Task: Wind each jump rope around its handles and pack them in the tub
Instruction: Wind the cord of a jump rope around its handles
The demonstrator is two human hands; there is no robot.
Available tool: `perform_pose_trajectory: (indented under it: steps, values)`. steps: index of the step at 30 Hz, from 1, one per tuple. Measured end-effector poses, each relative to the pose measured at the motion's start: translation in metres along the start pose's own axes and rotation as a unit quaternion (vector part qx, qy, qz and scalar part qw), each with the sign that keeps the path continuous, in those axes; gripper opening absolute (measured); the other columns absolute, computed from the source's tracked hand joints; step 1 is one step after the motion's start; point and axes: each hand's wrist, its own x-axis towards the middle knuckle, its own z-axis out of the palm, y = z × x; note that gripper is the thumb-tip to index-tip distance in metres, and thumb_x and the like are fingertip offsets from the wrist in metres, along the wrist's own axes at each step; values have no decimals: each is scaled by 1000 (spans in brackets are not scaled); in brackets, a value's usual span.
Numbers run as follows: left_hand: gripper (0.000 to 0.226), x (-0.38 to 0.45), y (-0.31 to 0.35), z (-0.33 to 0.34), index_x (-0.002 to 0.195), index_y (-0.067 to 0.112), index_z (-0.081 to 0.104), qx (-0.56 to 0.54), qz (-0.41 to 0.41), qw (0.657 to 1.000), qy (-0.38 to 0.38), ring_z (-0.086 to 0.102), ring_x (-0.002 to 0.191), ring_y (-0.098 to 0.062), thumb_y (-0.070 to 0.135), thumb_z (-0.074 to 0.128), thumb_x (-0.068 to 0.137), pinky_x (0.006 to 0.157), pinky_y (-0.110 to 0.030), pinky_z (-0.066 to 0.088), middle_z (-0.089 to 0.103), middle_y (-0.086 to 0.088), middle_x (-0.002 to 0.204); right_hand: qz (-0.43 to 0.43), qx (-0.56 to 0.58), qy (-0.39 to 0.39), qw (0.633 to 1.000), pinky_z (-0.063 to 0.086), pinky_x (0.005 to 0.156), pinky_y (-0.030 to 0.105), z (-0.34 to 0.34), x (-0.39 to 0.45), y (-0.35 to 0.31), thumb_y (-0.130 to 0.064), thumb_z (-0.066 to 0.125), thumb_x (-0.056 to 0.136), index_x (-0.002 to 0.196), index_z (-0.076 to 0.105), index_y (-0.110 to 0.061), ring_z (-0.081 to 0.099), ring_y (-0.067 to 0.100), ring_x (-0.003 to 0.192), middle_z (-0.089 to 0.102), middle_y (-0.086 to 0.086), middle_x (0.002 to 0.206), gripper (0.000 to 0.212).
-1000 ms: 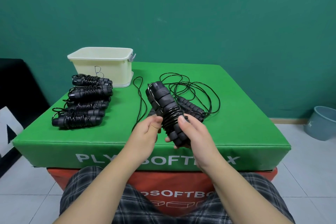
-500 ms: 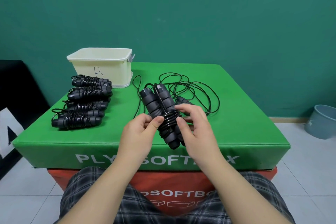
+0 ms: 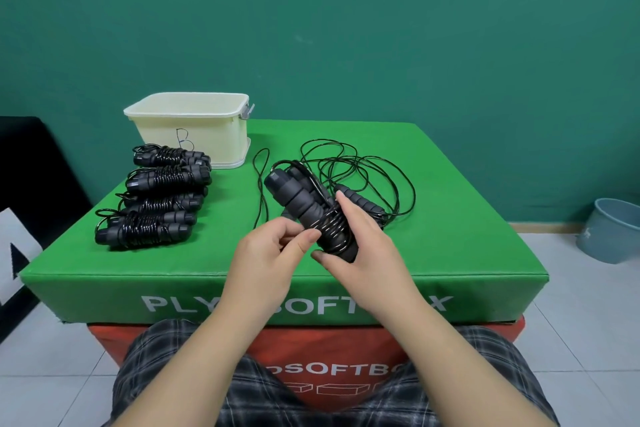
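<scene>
You sit at the green soft box [image 3: 450, 253], your working surface, with the winding step in hand. Beyond your fingers and to their left stands the cream tub [image 3: 194, 125]; nothing shows above its rim, so I judge packing has not begun. Between the tub and your left hand lie the five wound jump ropes [image 3: 156, 198] in a row. Just past your right fingers sprawls the loose cord [image 3: 363, 180] of another rope, still to be wound, one of its handles [image 3: 360, 201] showing behind your fingertips.

Your right hand [image 3: 363, 246] wraps the pair of handles [image 3: 304, 211] you are winding, fingers curled round the coils at the near end. Your left hand [image 3: 270, 250] pinches the cord's slack [image 3: 261, 184], which loops away across the surface beyond your fingers.

The next move, as I read it, calls for you to carry that slack round the handles again, keeping tension so the coils stay snug, then tuck the end.
</scene>
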Motion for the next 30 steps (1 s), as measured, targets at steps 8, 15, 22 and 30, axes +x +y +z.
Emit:
perform_pose_trajectory:
  steps: [8, 15, 22, 30]
  values:
    - [45, 1, -14, -3, 81, 24, 55, -60, 35, 997, -20, 42, 57, -2, 68, 45, 79, 55, -20, 33, 52, 17, 62, 78, 224, 23, 971, 40, 84, 6, -1, -4, -10, -34, 68, 85, 135, 45, -29, 55, -17, 93, 55, -26, 110, 56]
    - [73, 9, -19, -2, 102, 28, 54, -148, -18, 986, -69, 38, 50, 2, 89, 46, 62, 50, -17, 31, 52, 22, 61, 76, 408, -4, 910, 47, 48, 25, 0, -3, -11, -33, 57, 80, 115, 56, -21, 65, 18, 66, 68, -1, 88, 37]
    - [66, 10, -20, -7, 68, 18, 58, -219, -57, 967, -113, 26, 44, -5, 82, 64, 53, 43, -17, 21, 32, 10, 49, 86, 482, -38, 871, 45, 43, 24, 1, -4, -13, -34, 51, 83, 109, 52, -9, 64, 22, 57, 70, 5, 81, 37]
    - [34, 7, -9, -7, 56, 13, 52, -100, -52, 994, -10, 29, 43, -3, 28, 67, 83, 46, -16, 23, 37, 11, 42, 22, 273, 76, 959, 48, 91, 26, 2, 0, 1, -37, 49, 88, 115, 49, -48, 60, 4, 102, 56, -13, 117, 29]
